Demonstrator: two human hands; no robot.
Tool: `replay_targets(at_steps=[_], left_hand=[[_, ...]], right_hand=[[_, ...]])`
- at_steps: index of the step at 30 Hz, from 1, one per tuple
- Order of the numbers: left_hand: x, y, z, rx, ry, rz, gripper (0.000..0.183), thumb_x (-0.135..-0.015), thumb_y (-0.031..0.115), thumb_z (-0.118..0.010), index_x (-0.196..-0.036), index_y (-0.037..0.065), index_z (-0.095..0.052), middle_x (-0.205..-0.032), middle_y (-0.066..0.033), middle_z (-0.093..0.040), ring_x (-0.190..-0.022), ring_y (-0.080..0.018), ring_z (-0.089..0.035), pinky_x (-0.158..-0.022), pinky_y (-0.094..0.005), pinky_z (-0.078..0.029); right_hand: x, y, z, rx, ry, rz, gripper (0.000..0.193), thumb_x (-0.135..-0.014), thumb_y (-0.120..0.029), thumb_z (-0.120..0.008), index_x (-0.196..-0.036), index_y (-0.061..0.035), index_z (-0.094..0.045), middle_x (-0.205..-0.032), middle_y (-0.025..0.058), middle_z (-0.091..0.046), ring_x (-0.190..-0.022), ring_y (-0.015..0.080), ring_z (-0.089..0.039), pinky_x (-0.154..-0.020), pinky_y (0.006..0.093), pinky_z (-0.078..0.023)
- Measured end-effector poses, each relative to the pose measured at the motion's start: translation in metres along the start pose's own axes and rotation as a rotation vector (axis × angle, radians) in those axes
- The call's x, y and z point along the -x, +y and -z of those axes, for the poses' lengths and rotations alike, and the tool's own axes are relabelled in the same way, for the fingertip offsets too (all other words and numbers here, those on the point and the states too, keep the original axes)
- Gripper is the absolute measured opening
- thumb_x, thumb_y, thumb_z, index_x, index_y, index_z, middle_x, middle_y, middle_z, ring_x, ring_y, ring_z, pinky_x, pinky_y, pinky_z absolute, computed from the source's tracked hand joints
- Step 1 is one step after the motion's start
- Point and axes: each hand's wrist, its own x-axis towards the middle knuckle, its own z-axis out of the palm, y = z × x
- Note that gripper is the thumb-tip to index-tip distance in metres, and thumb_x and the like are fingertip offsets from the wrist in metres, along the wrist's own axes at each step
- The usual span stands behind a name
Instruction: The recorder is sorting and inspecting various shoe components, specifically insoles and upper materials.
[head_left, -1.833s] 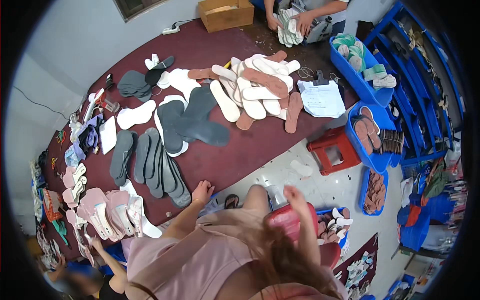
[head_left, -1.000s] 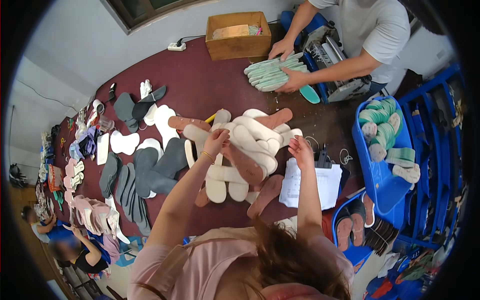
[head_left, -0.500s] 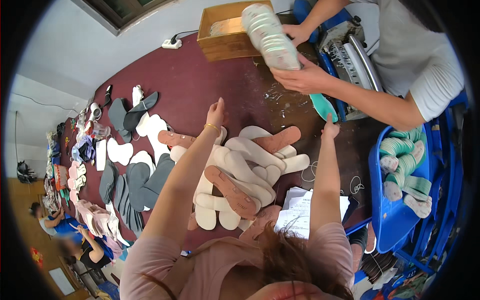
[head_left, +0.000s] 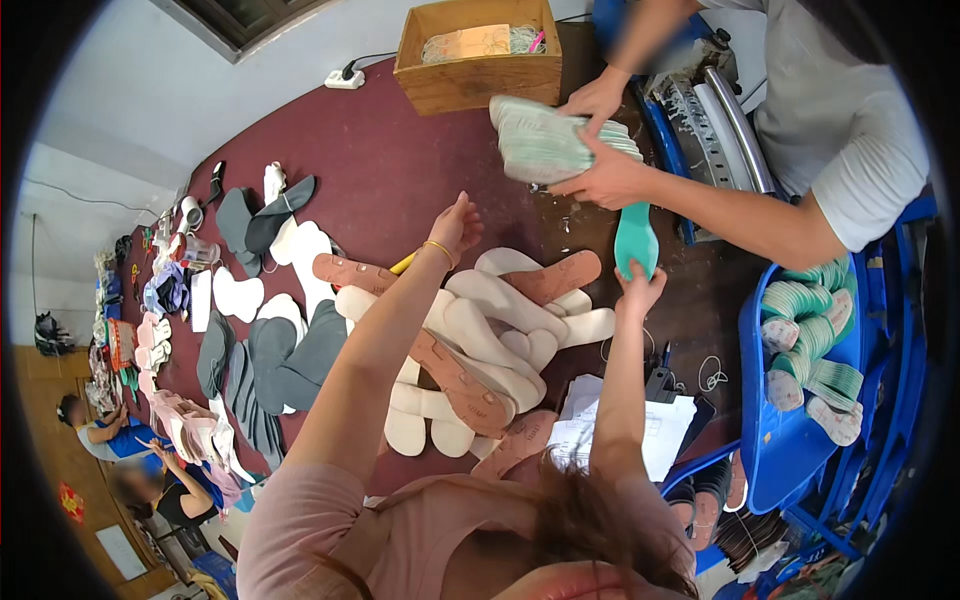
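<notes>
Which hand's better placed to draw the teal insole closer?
Right, I'd say: the right hand holds the near end of the teal insole; the left hand hovers farther off, apparently empty.

Insoles (head_left: 491, 300) lie piled on the table (head_left: 340, 140) — papers (head_left: 672, 428) to their right, a box (head_left: 482, 86) behind.

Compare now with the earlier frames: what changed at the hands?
Left hand moved forward off the table; now it hovers by the insole pile's far side, visibly empty. Right hand reached forward and took the green insole by its near end; that insole shifted toward the person. Co-worker's insole stack lowered from a raised tilt. Pile and wooden box stayed put.
</notes>
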Motion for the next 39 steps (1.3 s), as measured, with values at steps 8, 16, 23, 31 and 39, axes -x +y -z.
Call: replay_targets(at_steps=[8,16,23,31,39], left_hand=[[0.065,-0.003,-0.010,0.118,-0.076,-0.013,0.032,-0.096,0.041,-0.052,-0.098,0.010,-0.058,-0.087,-0.0018,-0.060,-0.079,-0.0141,-0.058,-0.071,-0.0294,-0.048],[0.161,-0.021,0.021,0.102,-0.153,-0.030,0.033,-0.097,0.041,-0.051,-0.112,0.013,-0.056,-0.095,0.0027,-0.060,-0.088,-0.0113,-0.057,-0.079,-0.0302,-0.046],[0.228,-0.051,0.080,0.140,-0.180,-0.069,0.034,-0.098,0.038,-0.049,-0.118,0.011,-0.054,-0.100,0.0010,-0.061,-0.090,-0.0115,-0.058,-0.078,-0.0282,-0.044],[0.317,-0.085,0.160,-0.005,0.153,-0.110,0.027,-0.097,0.030,-0.053,-0.106,0.005,-0.062,-0.089,-0.0001,-0.062,-0.081,-0.0088,-0.057,-0.074,-0.0248,-0.046],[0.384,-0.223,0.253,-0.332,0.541,-0.067,0.041,-0.095,0.037,-0.054,-0.073,0.004,-0.063,-0.056,-0.0005,-0.050,-0.052,-0.0105,-0.045,-0.051,-0.0280,-0.038]], right_hand=[[0.110,-0.008,0.044,-0.313,0.047,-0.212,0.042,-0.084,-0.002,-0.065,-0.115,-0.0079,-0.036,-0.117,0.0124,-0.049,-0.100,0.0279,-0.058,-0.074,0.0445,-0.060],[0.141,-0.011,-0.001,-0.495,-0.055,-0.289,0.038,-0.090,-0.011,-0.064,-0.122,-0.0054,-0.044,-0.118,0.0087,-0.055,-0.107,0.0244,-0.057,-0.091,0.0445,-0.052],[0.044,0.007,-0.091,-0.738,-0.194,-0.435,0.053,-0.092,-0.043,-0.058,-0.121,-0.0007,-0.045,-0.115,0.0140,-0.054,-0.102,0.0269,-0.057,-0.095,0.0445,-0.049],[0.150,-0.004,-0.063,-0.153,-0.452,-0.264,0.033,-0.098,-0.023,-0.053,-0.123,-0.0025,-0.050,-0.098,0.0090,-0.063,-0.089,0.0193,-0.062,-0.080,0.0339,-0.052],[0.307,0.003,0.062,0.659,-0.793,0.463,0.021,-0.093,-0.016,-0.060,-0.108,-0.0025,-0.067,-0.075,0.0056,-0.059,-0.063,0.0110,-0.052,-0.059,0.0268,-0.045]])
